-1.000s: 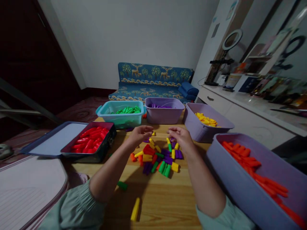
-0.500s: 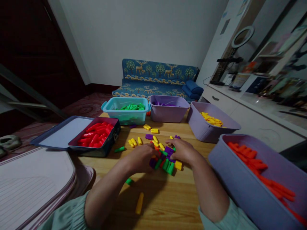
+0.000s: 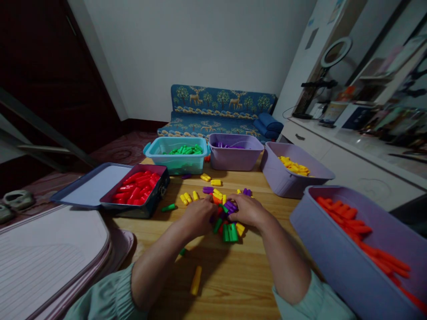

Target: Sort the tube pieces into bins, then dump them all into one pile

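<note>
A mixed pile of small plastic stick-shaped pieces lies on the wooden table (image 3: 247, 275) between my hands. My left hand (image 3: 202, 215) is at the pile's left side, fingers curled down; what is under them is hidden. My right hand (image 3: 248, 210) reaches in from the right, its fingers closed against purple pieces (image 3: 230, 206). Just in front of the hands sit joined green pieces (image 3: 230, 233) and a yellow piece (image 3: 240, 229). Red and orange pieces show partly between the hands. Beyond them lie yellow pieces (image 3: 217, 194) and a purple piece (image 3: 207, 190).
Around the table stand a dark tin (image 3: 156, 200) of red pieces, a turquoise bin (image 3: 180, 165) of green, a purple bin (image 3: 235, 161) of purple, another bin (image 3: 280, 180) of yellow and a large bin (image 3: 320, 235) of orange. A loose yellow stick (image 3: 196, 281) lies in front.
My right hand has moved slightly left, closing on the purple pieces. The joined green pieces now stand more upright and the yellow piece beside them has shifted left.
</note>
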A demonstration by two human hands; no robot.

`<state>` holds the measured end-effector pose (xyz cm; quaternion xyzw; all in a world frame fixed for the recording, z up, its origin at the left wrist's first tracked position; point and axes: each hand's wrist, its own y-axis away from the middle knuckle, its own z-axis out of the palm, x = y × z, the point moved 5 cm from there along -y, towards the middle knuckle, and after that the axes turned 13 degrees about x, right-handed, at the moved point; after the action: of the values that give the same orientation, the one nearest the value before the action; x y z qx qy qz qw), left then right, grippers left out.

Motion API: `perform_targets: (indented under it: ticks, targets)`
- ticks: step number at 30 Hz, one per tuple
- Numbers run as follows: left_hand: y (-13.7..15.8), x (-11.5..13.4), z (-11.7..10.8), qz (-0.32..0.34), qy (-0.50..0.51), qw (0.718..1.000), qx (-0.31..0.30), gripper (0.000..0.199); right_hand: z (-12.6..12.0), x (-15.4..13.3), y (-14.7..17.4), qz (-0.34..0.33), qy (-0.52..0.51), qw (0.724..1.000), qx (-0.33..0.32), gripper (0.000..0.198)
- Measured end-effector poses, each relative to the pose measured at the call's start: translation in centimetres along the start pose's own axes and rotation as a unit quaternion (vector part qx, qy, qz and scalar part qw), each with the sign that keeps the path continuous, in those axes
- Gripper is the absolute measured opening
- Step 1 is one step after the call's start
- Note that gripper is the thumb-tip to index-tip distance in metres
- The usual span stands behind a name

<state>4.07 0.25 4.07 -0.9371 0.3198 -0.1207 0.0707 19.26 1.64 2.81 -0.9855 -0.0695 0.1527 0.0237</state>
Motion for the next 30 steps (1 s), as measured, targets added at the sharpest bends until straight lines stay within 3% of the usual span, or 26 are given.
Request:
perform_targets:
  ticks: [5,8,12,14,17,22,26,30]
  targets:
    - [0.0,-0.9,-0.4,-0.005,0.024,1.0,0.012,0.017,-1.9,-1.0,0.3,0.025,0.03,0.998,0.056,0.03]
    - [0.0,-1.5,-0.4,-0.019,0.032,0.999,0.008,0.017,-2.5,-2.2,0.8,0.025,0.035,0.999,0.02,0.014]
    - [-0.2,-2.5,-0.7,-0.052,0.058,0.997,0.018,0.022,-2.5,-3.6,1.2,-0.009,0.048,0.999,-0.01,0.018]
    - [-0.4,-3.1,-1.0,-0.083,0.064,0.994,0.037,0.025,-2.7,-3.4,1.1,0.004,0.065,0.998,0.013,0.01]
    - [-0.5,-3.6,-1.1,-0.115,0.052,0.991,0.048,0.026,-2.8,-2.6,1.2,0.024,0.089,0.996,0.0,0.014]
    - [-0.6,-4.1,-1.0,-0.126,0.036,0.99,0.057,0.026,-2.1,-2.2,1.9,0.011,0.113,0.991,-0.067,0.018]
    - [-0.5,-5.2,-1.4,-0.145,0.022,0.986,0.08,0.027,-1.6,-2.7,1.9,0.001,0.125,0.99,-0.064,0.024]
    - [-0.5,-5.9,-1.6,-0.153,0.026,0.986,0.064,0.025,-1.5,-2.5,1.6,0.01,0.113,0.991,-0.064,0.02]
